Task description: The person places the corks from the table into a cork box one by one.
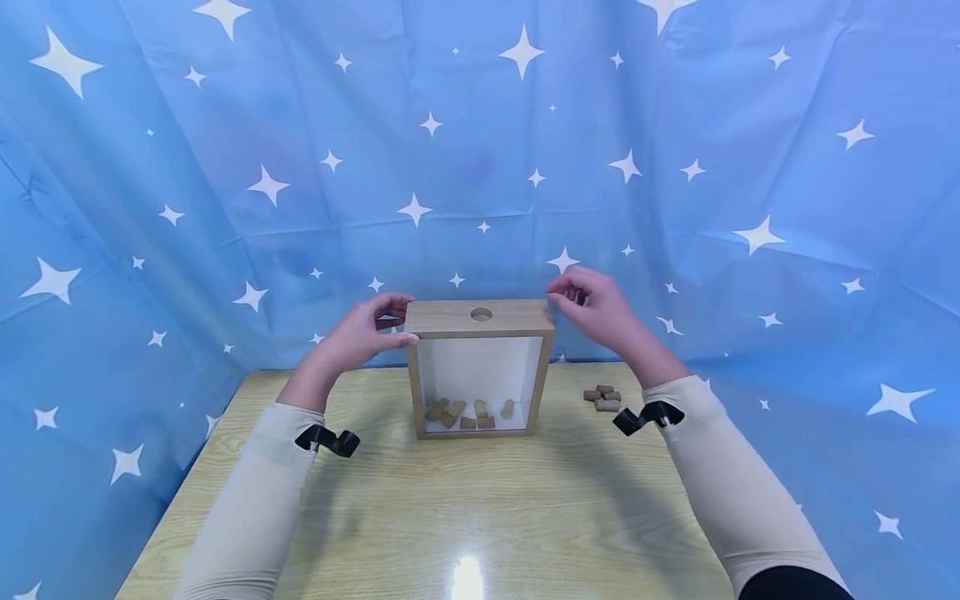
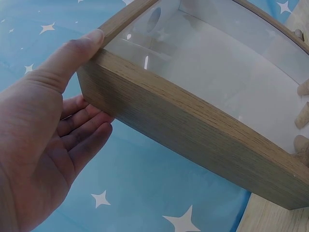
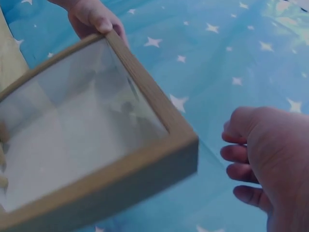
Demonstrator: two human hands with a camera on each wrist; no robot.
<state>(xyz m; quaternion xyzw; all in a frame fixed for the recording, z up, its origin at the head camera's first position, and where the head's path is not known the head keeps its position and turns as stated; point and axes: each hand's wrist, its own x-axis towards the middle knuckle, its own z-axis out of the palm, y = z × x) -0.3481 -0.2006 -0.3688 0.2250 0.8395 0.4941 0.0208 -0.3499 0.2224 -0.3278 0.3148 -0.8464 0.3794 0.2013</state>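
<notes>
A shallow wooden box with a clear front and a round hole in its top stands upright on the table. Several corks lie along its bottom inside. My left hand grips the box's upper left corner, thumb on the front edge and fingers round the back, as the left wrist view also shows. Beside the upper right corner hovers my right hand, its fingers loosely curled and holding nothing. The right wrist view has a gap between that hand and the box.
Several loose corks lie in a small cluster on the table, right of the box. The light wood tabletop reaches back to a blue star-patterned curtain, which hangs close behind the box.
</notes>
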